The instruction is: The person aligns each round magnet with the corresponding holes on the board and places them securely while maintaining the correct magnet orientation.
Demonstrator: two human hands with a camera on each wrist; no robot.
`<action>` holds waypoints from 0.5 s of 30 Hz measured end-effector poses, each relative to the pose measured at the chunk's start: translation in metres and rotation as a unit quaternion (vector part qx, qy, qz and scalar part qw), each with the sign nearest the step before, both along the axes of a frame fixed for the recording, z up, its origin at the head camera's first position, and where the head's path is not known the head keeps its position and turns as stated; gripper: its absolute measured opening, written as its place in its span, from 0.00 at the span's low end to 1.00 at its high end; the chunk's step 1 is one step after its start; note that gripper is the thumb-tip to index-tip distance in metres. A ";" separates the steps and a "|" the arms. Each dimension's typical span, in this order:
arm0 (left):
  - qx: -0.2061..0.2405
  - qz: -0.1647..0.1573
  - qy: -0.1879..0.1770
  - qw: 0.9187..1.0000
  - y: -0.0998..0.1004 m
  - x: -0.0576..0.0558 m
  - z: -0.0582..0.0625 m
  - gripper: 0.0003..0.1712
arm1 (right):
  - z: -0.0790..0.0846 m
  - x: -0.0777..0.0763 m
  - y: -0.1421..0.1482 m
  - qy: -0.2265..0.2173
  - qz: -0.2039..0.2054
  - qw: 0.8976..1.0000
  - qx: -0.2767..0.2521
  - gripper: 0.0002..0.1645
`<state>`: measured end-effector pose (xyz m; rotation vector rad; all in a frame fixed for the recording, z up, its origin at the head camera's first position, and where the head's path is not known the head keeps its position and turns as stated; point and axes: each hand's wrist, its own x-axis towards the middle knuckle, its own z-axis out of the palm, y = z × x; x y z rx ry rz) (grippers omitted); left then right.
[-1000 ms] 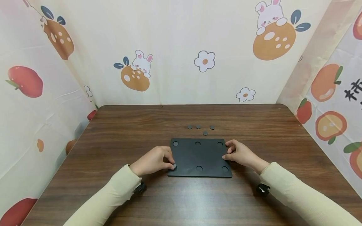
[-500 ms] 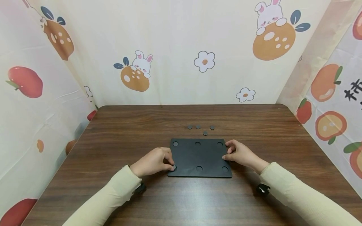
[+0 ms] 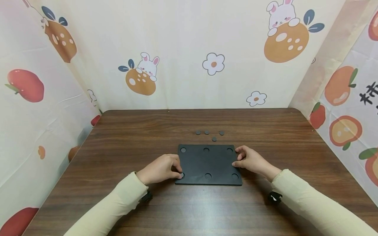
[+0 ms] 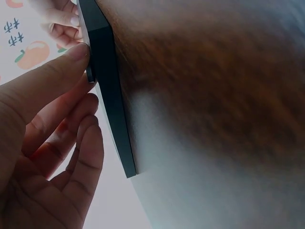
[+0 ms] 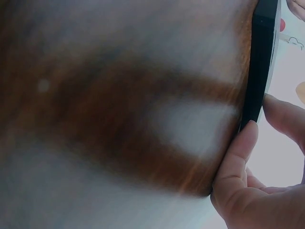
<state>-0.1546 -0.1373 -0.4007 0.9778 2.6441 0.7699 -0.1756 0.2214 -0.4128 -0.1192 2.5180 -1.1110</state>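
Observation:
A black rectangular board (image 3: 206,164) with round recesses lies on the table. At its near-left recess my left hand (image 3: 163,167) pinches a small dark round disc (image 4: 90,72) between thumb and fingers; the fingertips partly hide it, and it appears tilted at the recess. A similar disc (image 3: 183,150) sits in the far-left recess. My right hand (image 3: 251,160) holds the board's right edge, its thumb over the top surface and curled fingers against the side. In the right wrist view, fingers (image 5: 243,143) touch the board's edge (image 5: 259,67).
Several loose dark discs (image 3: 207,132) lie on the brown wooden table (image 3: 141,131) beyond the board. One of them (image 3: 214,139) is closer to the board's far edge. A patterned curtain (image 3: 183,65) stands behind the table and along both sides.
My left fingertips have shifted very slightly downward with the disc at the near-left recess. The right hand, the board and the loose discs have stayed in place.

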 end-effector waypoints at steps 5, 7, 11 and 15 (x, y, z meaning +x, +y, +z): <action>-0.003 0.000 0.002 1.000 0.000 0.000 0.000 0.04 | 0.001 0.000 0.000 -0.001 -0.001 1.000 -0.001 0.38; -0.004 0.001 0.002 1.000 0.000 0.000 0.001 0.04 | 0.001 0.000 0.000 -0.001 0.000 1.000 -0.001 0.38; -0.004 0.001 0.001 1.000 0.000 0.001 0.001 0.04 | 0.001 0.000 0.000 0.000 0.000 1.000 -0.002 0.38; -0.005 0.001 0.004 1.000 0.001 0.001 0.001 0.04 | 0.001 -0.001 0.000 0.000 0.002 1.000 -0.003 0.38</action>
